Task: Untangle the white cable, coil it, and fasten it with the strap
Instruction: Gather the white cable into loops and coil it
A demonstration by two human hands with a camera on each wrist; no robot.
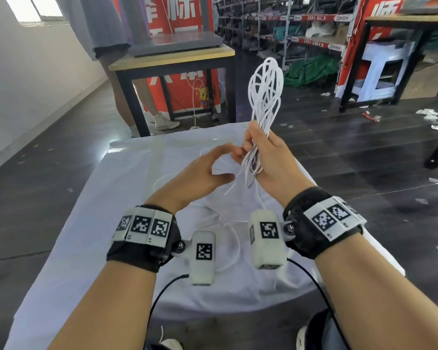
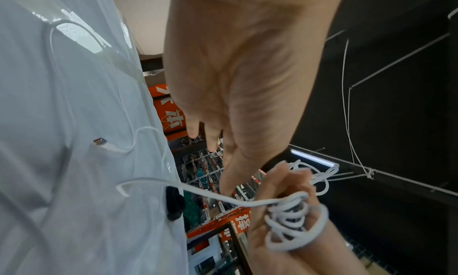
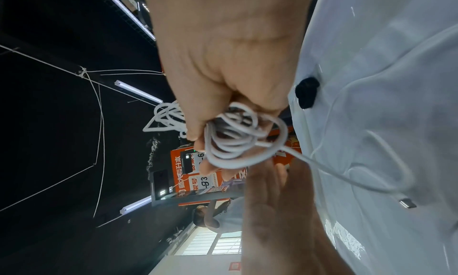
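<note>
My right hand (image 1: 263, 152) grips the white cable coil (image 1: 264, 84) around its middle and holds it upright above the table. The long loops fan out above the fist, and shorter loops (image 3: 235, 140) bunch below it. My left hand (image 1: 208, 168) hovers just left of it with fingers relaxed and extended, fingertips near the right fingers, holding nothing I can see. A loose tail of cable (image 2: 198, 193) runs from the coil down to the cloth and ends in a metal plug (image 2: 100, 141). The black strap (image 2: 174, 204) lies on the cloth under the hands.
The table is covered with a white cloth (image 1: 86, 248). Behind it stands a wooden table (image 1: 172, 59) carrying a dark slab, with a person (image 1: 116, 72) beside it. Shelving, a white stool (image 1: 382, 69) and litter on the dark floor fill the right side.
</note>
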